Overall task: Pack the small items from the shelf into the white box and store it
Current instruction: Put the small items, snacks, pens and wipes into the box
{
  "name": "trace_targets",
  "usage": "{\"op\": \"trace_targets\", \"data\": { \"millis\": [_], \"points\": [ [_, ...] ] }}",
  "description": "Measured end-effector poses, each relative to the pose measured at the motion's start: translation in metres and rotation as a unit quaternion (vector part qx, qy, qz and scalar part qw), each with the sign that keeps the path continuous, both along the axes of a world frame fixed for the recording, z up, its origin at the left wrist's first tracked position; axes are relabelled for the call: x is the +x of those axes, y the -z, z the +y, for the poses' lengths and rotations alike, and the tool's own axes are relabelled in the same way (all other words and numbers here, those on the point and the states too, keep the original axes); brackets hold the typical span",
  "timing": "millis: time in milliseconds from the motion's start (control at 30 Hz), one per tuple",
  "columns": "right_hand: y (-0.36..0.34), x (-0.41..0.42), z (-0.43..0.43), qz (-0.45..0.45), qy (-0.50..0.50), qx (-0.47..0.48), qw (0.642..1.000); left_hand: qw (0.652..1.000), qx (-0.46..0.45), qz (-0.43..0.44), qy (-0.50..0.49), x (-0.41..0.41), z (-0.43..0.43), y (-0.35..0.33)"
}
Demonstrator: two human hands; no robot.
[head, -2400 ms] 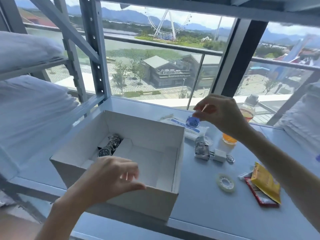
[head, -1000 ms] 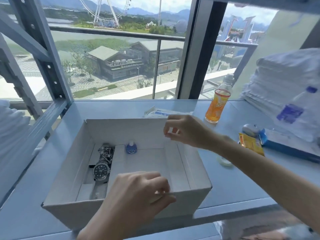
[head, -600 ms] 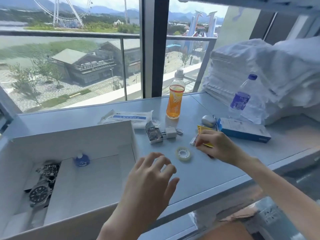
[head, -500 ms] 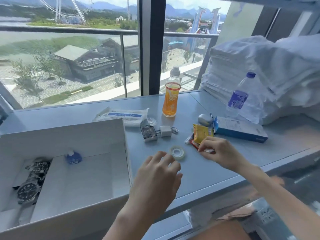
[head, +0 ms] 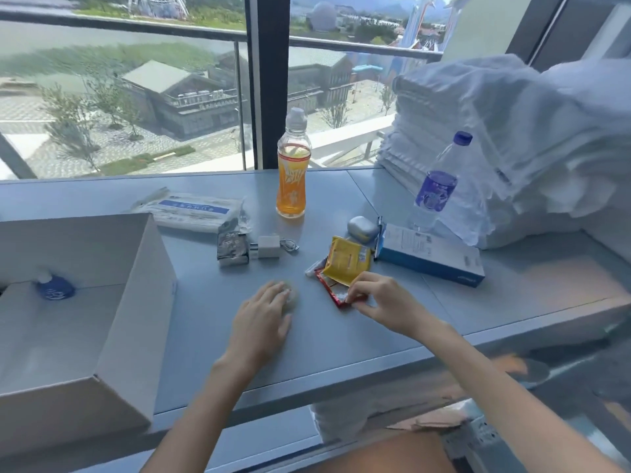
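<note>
The open white box (head: 136,295) stands at the left of the grey shelf (head: 341,339), with a small blue bottle (head: 54,288) inside. My left hand (head: 263,319) lies flat over the clear tape roll (head: 291,297), fingers spread on it. My right hand (head: 379,298) pinches the near edge of a red sachet (head: 329,288), which lies under a yellow sachet (head: 346,264). A grey foil packet (head: 232,245), a white charger plug (head: 269,246) and a grey earbud case (head: 362,228) lie further back.
An orange drink bottle (head: 293,169) and a clear water bottle (head: 437,186) stand at the back. A blue-and-white carton (head: 430,254) lies at the right, a flat white pack (head: 191,211) behind the box. Stacked white towels (head: 512,148) fill the right end.
The view swung right from the box to the loose items. My left hand came down onto the tape roll. My right hand moved to the red sachet and pinched its edge.
</note>
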State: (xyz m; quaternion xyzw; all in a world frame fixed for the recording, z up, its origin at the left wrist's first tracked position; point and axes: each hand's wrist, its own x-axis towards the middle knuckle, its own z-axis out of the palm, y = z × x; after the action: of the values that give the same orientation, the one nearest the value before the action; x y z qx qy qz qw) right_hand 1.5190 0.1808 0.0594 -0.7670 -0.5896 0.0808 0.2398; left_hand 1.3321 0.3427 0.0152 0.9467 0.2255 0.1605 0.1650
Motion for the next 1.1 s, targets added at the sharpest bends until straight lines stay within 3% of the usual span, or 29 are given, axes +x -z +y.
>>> {"op": "trace_targets", "data": {
  "millis": [167, 267, 533, 800, 900, 1000, 1100],
  "points": [
    [0.000, 0.008, 0.029, -0.008, -0.038, 0.037, 0.999, 0.998, 0.003, -0.052, -0.035, -0.015, -0.012, 0.000],
    [0.002, 0.013, 0.054, -0.004, -0.034, 0.063, 0.997, 0.993, -0.042, -0.072, -0.082, -0.017, -0.012, 0.005],
    [0.004, 0.007, 0.113, -0.006, -0.058, 0.056, 0.997, 0.982, -0.073, -0.107, -0.140, -0.020, -0.022, -0.005],
    [-0.036, -0.002, 0.161, -0.048, -0.057, 0.118, 0.990, 0.968, 0.092, -0.212, -0.103, -0.069, -0.052, -0.109],
    [-0.081, -0.037, 0.164, 0.047, -0.107, 0.175, 0.978, 0.953, 0.119, -0.238, -0.145, -0.098, -0.045, -0.146],
    [-0.135, -0.086, 0.157, 0.198, -0.209, 0.101, 0.952, 0.942, 0.130, -0.238, -0.197, -0.127, -0.028, -0.165],
    [-0.169, -0.127, 0.157, 0.236, -0.292, 0.022, 0.927, 0.935, 0.126, -0.239, -0.231, -0.150, -0.008, -0.170]
  ]
}}
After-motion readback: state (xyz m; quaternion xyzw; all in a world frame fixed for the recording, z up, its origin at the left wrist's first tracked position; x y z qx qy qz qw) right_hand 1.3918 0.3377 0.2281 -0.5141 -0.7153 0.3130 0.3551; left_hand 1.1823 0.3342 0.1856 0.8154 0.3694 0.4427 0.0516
